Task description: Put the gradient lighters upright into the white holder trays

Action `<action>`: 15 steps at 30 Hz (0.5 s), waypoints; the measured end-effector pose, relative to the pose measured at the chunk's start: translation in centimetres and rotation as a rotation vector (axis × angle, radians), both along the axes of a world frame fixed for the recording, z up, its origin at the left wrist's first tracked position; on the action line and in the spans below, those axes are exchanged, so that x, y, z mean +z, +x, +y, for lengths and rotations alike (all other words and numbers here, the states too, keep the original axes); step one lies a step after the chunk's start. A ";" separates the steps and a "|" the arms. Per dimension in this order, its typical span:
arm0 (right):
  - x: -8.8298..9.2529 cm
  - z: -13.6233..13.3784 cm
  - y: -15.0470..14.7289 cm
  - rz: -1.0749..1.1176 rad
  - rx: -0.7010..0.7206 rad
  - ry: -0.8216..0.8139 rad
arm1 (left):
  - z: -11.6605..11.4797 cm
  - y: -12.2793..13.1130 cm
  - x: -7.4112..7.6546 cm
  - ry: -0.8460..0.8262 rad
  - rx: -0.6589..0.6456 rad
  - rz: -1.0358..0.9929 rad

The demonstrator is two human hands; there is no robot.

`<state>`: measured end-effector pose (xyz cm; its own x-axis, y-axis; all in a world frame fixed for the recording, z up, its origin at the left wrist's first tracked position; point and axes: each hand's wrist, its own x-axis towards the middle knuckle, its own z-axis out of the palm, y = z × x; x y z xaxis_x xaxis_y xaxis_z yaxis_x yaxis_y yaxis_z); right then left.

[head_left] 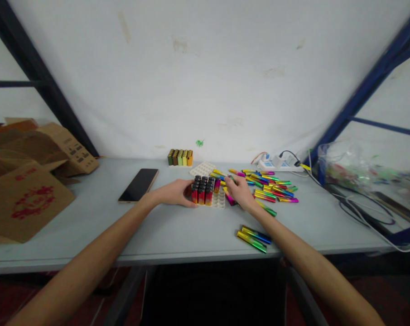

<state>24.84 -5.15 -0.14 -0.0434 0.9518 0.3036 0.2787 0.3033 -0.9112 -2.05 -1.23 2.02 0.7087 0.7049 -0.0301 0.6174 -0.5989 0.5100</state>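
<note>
My left hand (pixel 179 192) is curled against the left side of a block of red lighters (pixel 201 195) with black tops, its thumb along the near edge. They stand upright in a white tray (pixel 218 199) with round sockets, and sockets show bare on its right side. A purple-and-gold lighter (pixel 217 185) stands beside the red ones. Just right of the tray, my right hand (pixel 239 191) is closed with its fingertips pinched; a bit of green shows there, apparently a shiny lighter, mostly hidden. Many loose metallic lighters (pixel 272 185) lie to the right of this hand.
A second white tray (pixel 203 169) lies behind the block. Upright yellow-green lighters (pixel 180 157) stand near the wall. On the left are a phone (pixel 138 184) and cardboard boxes (pixel 28 199). A power strip (pixel 281 164) with cables sits back right. Two lighters (pixel 252 241) lie near the front edge.
</note>
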 end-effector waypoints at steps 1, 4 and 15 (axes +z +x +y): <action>-0.1 0.1 0.1 -0.059 -0.032 0.029 | 0.0 0.0 0.0 -0.001 0.000 0.003; -0.1 0.1 0.3 -0.182 -0.082 0.075 | 0.1 0.0 -0.1 -0.001 0.001 0.007; 0.2 -0.2 0.4 -0.212 0.042 0.156 | 0.1 0.0 -0.1 0.010 -0.003 0.007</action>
<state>25.28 -5.36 0.10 -0.1601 0.8902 0.4264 0.4430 0.4508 -0.7749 -2.02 -1.16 1.92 0.7108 0.7028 -0.0277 0.6188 -0.6061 0.4997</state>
